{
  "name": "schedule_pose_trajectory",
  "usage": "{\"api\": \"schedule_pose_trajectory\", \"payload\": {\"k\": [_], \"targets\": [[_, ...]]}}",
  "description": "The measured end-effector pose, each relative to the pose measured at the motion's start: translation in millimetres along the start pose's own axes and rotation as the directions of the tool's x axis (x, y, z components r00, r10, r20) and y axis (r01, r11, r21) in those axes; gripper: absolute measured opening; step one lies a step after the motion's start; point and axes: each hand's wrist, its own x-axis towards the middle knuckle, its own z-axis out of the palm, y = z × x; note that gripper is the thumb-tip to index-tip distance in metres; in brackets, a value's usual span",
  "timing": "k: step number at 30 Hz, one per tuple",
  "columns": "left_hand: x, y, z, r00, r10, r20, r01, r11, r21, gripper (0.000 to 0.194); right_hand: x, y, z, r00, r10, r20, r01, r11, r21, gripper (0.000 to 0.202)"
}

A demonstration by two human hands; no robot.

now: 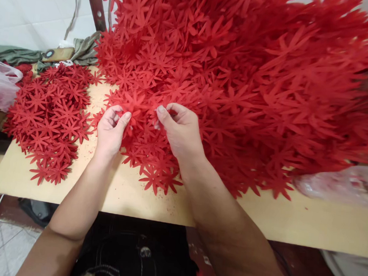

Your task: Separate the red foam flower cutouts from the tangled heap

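Observation:
My left hand (113, 126) pinches a red star-shaped petal piece (135, 103) between thumb and fingers, at the near left edge of a big heap of red petal pieces (239, 83). Just right of it, my right hand (181, 127) is closed, thumb against the fingers; whatever it may hold is too small to make out against the red. A gap separates the two hands. To the left lies a smaller pile of darker red petal pieces (52, 115).
Beneath the piles is a pale wooden table (140, 202). A clear plastic bag (342, 184) lies at the right, a white plastic bag (0, 81) at the far left. Behind the small pile are a phone (58, 54) and green cloth (15, 54). A metal post (95, 3) stands behind.

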Motion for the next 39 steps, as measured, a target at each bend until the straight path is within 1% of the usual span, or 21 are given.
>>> {"api": "schedule_pose_trajectory", "payload": {"k": [3, 6, 9, 11, 13, 14, 15, 16, 17, 18, 20, 21, 22, 23, 25, 27, 29, 32, 35, 37, 39], "targets": [[0, 1, 0.7, 1.0, -0.006, 0.017, 0.007, 1.0, -0.01, 0.048, -1, -2, 1, 1.0, -0.018, -0.009, 0.017, 0.998, -0.059, 0.047], [0, 0, 0.5, 0.999, 0.004, 0.05, -0.004, 1.0, 0.009, 0.047, 3, 3, -3, 0.995, -0.057, -0.081, 0.051, 0.995, -0.082, 0.047], [0, -1, -0.8, 0.995, 0.011, 0.101, -0.014, 0.999, 0.031, 0.046, 9, 11, -11, 0.975, -0.144, -0.171, 0.124, 0.984, -0.126, 0.044], [-1, -2, -1.7, 0.992, 0.019, 0.126, -0.024, 0.999, 0.043, 0.047, 10, 13, -16, 0.947, -0.248, -0.203, 0.202, 0.954, -0.221, 0.037], [-2, -3, -1.9, 0.992, 0.034, 0.122, -0.044, 0.996, 0.08, 0.047, 8, 8, -17, 0.907, -0.373, -0.195, 0.284, 0.885, -0.368, 0.031], [-2, -3, -1.8, 0.992, 0.048, 0.113, -0.06, 0.993, 0.104, 0.046, 6, 4, -16, 0.888, -0.426, -0.171, 0.318, 0.84, -0.44, 0.032], [-3, -4, -1.4, 0.993, 0.064, 0.103, -0.077, 0.989, 0.125, 0.044, 2, 1, -14, 0.878, -0.46, -0.133, 0.344, 0.798, -0.495, 0.034], [-3, -4, -0.8, 0.992, 0.081, 0.099, -0.094, 0.986, 0.139, 0.043, -1, -3, -11, 0.879, -0.47, -0.078, 0.366, 0.771, -0.522, 0.037], [-4, -4, -0.2, 0.99, 0.096, 0.101, -0.109, 0.984, 0.141, 0.043, -4, -6, -8, 0.893, -0.45, -0.01, 0.381, 0.766, -0.517, 0.037], [-5, -5, 0.4, 0.989, 0.105, 0.108, -0.119, 0.984, 0.134, 0.043, -7, -7, -4, 0.912, -0.405, 0.066, 0.383, 0.784, -0.488, 0.035], [-6, -5, 1.3, 0.988, 0.095, 0.123, -0.109, 0.988, 0.113, 0.041, -11, -5, 4, 0.943, -0.275, 0.19, 0.331, 0.849, -0.412, 0.028], [-7, -5, 1.6, 0.989, 0.075, 0.128, -0.088, 0.991, 0.096, 0.039, -12, -3, 6, 0.952, -0.214, 0.221, 0.287, 0.878, -0.384, 0.026], [-8, -4, 1.7, 0.99, 0.048, 0.134, -0.058, 0.996, 0.075, 0.037, -12, 0, 8, 0.96, -0.167, 0.224, 0.24, 0.902, -0.359, 0.027], [-8, -4, 1.8, 0.99, 0.018, 0.143, -0.026, 0.998, 0.051, 0.035, -12, 2, 9, 0.969, -0.135, 0.208, 0.2, 0.922, -0.331, 0.029], [-9, -3, 1.9, 0.985, -0.028, 0.172, 0.027, 1.0, 0.006, 0.035, -9, 7, 9, 0.98, -0.112, 0.162, 0.149, 0.959, -0.242, 0.035], [-9, -2, 2.1, 0.979, -0.042, 0.2, 0.046, 0.999, -0.017, 0.039, -6, 8, 8, 0.986, -0.103, 0.128, 0.122, 0.981, -0.152, 0.04], [-8, -1, 2.3, 0.978, -0.048, 0.204, 0.052, 0.999, -0.013, 0.045, -5, 8, 7, 0.989, -0.106, 0.101, 0.119, 0.985, -0.127, 0.042], [-8, 0, 2.4, 0.981, -0.061, 0.185, 0.059, 0.998, 0.014, 0.046, -7, 6, 9, 0.987, -0.148, 0.062, 0.156, 0.973, -0.17, 0.039], [-9, 1, 2.6, 0.985, -0.047, 0.166, 0.044, 0.999, 0.022, 0.045, -7, 5, 8, 0.977, -0.213, 0.012, 0.21, 0.953, -0.217, 0.031], [-8, 1, 2.5, 0.987, -0.033, 0.157, 0.033, 0.999, 0.001, 0.044, -5, 5, 2, 0.96, -0.276, -0.05, 0.254, 0.932, -0.258, 0.026], [-7, 0, 1.8, 0.989, -0.017, 0.145, 0.022, 0.999, -0.028, 0.043, 0, 5, -8, 0.93, -0.349, -0.119, 0.297, 0.901, -0.317, 0.022]]}}
